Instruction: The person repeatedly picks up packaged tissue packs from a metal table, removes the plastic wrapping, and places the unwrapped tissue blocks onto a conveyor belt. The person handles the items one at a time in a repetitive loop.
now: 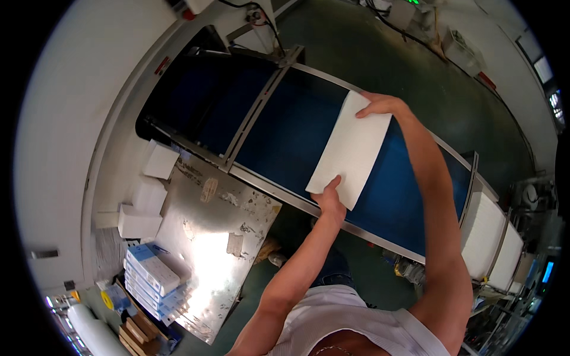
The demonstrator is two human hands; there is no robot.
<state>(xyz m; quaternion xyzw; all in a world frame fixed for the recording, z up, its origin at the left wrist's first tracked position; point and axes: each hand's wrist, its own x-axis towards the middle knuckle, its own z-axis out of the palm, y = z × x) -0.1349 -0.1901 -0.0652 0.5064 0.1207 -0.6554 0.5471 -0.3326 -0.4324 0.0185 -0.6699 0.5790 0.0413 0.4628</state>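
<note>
A long white rectangular sheet or thin stack of sheets (352, 148) lies crosswise above the blue conveyor belt (297, 113); whether it is one layer or several I cannot tell. At its near end, my left hand (329, 199) grips the edge, thumb on top and fingers hidden beneath. My right hand (381, 105) holds the far end at its right corner, the thumb laid over the upper face. Both forearms reach in from the lower edge, the right one passing over the belt.
A metal rail (258, 118) crosses the belt at left, beside a dark machine opening (196, 89). A worn metal table (208, 237) carries several white stacks (140, 221) and blue-white boxes (151, 270). More white sheets (484, 228) lie beyond the belt's right end.
</note>
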